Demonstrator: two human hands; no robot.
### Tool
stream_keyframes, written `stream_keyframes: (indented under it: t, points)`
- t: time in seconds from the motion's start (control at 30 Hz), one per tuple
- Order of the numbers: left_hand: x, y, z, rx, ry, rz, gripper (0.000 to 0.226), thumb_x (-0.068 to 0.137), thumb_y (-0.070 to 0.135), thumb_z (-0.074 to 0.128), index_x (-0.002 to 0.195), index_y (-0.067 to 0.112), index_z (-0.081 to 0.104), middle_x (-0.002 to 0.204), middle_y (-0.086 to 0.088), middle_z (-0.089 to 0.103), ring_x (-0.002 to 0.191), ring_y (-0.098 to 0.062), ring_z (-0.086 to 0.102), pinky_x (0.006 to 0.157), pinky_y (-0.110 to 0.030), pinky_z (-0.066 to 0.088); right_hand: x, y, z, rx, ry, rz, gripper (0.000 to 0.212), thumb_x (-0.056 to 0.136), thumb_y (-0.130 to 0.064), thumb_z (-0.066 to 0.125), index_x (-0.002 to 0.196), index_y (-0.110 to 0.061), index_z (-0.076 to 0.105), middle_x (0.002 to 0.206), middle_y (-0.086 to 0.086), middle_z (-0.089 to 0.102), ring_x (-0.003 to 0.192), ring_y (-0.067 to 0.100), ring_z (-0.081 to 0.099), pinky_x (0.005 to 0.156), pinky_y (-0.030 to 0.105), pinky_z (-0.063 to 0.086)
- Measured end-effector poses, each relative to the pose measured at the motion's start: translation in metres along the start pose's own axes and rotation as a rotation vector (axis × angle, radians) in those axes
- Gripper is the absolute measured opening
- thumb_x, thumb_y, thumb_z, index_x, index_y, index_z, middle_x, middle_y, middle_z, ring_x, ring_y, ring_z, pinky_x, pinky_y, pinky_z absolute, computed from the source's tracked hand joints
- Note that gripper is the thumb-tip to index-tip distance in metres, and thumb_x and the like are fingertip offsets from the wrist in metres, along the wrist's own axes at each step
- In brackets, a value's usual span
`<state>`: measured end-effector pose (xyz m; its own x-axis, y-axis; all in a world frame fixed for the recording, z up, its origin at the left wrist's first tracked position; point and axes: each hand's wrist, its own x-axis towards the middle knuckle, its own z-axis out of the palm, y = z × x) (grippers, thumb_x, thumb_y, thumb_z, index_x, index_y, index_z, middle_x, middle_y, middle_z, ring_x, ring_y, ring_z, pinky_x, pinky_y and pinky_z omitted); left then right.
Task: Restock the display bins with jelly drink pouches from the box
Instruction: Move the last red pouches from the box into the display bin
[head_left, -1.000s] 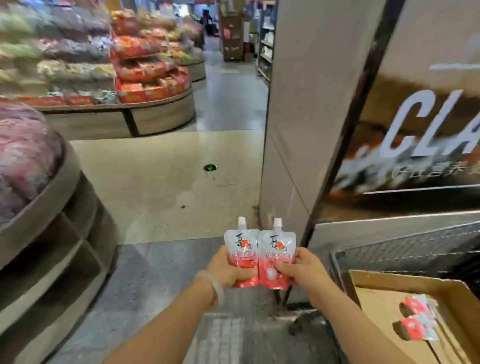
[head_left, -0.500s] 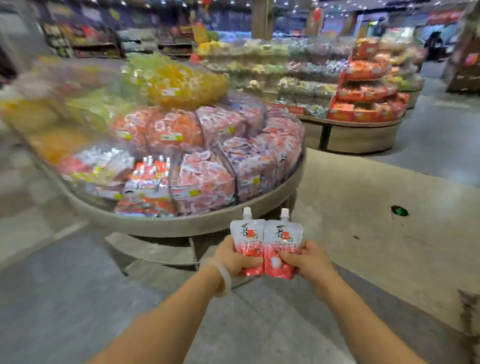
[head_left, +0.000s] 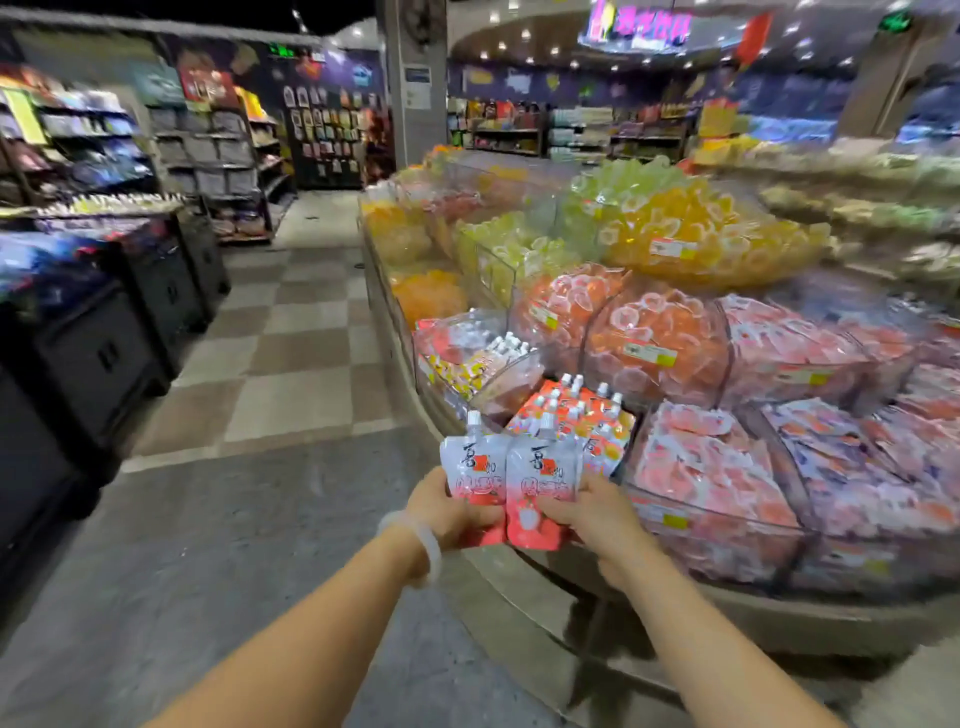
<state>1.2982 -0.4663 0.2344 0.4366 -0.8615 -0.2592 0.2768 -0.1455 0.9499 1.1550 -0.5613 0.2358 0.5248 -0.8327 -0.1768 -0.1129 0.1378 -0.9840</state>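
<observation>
I hold two white-and-red jelly drink pouches upright, side by side, in front of me. My left hand (head_left: 447, 512) grips the left pouch (head_left: 472, 467) at its lower part. The right pouch (head_left: 540, 480) is held the same way by my right hand (head_left: 597, 514). Both have white screw caps on top. Just behind them, a clear display bin (head_left: 582, 415) on the round stand holds several similar red and orange pouches with white caps. The box is out of view.
The round display stand (head_left: 571, 566) carries clear bins of orange, yellow and pink jelly cups. Dark low display units (head_left: 104, 338) stand on the left across a checkered floor aisle (head_left: 291, 353). Shelves line the back wall.
My view has swung left, away from the cart and box toward the round stand. The pouch bin is now directly behind my hands and much closer. My grip on both pouches is unchanged.
</observation>
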Motion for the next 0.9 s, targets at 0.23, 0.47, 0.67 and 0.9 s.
stream_keyframes:
  t: [0.23, 0.47, 0.67, 0.9]
  points:
    - [0.079, 0.050, -0.090, -0.026, 0.163, 0.016, 0.039, 0.078, -0.021, 0.059, 0.111, -0.001, 0.061, 0.091, -0.019, 0.068, 0.070, -0.024, 0.069, 0.063, -0.033, 0.060, 0.121, -0.034, 0.093, -0.066, -0.147, -0.012, 0.027, 0.075, 0.010, 0.069, 0.070, -0.016, 0.066, 0.083, 0.010, 0.072, 0.068, 0.017, 0.065, 0.074, 0.035, 0.056]
    - [0.164, 0.071, -0.181, -0.030, 0.205, -0.014, 0.035, 0.081, -0.020, 0.056, 0.100, 0.008, 0.063, 0.090, -0.016, 0.070, 0.072, -0.023, 0.069, 0.061, -0.029, 0.060, 0.230, -0.028, 0.184, -0.075, -0.185, 0.051, 0.022, 0.076, 0.009, 0.070, 0.080, -0.012, 0.067, 0.083, 0.009, 0.071, 0.065, 0.014, 0.064, 0.066, 0.030, 0.055]
    - [0.265, 0.123, -0.264, 0.031, 0.150, -0.029, 0.035, 0.080, -0.020, 0.059, 0.090, 0.013, 0.063, 0.085, -0.010, 0.069, 0.075, -0.022, 0.067, 0.061, -0.027, 0.060, 0.329, -0.045, 0.258, -0.014, -0.122, 0.055, 0.019, 0.079, 0.009, 0.067, 0.084, -0.010, 0.068, 0.076, 0.003, 0.070, 0.054, 0.005, 0.065, 0.055, 0.021, 0.056]
    - [0.387, 0.154, -0.318, 0.081, 0.047, -0.071, 0.038, 0.078, -0.022, 0.060, 0.105, 0.005, 0.060, 0.092, -0.014, 0.068, 0.083, -0.027, 0.067, 0.076, -0.039, 0.059, 0.414, -0.057, 0.302, -0.052, 0.050, 0.038, 0.018, 0.072, 0.002, 0.075, 0.061, -0.012, 0.071, 0.084, 0.021, 0.072, 0.075, 0.024, 0.063, 0.080, 0.051, 0.054]
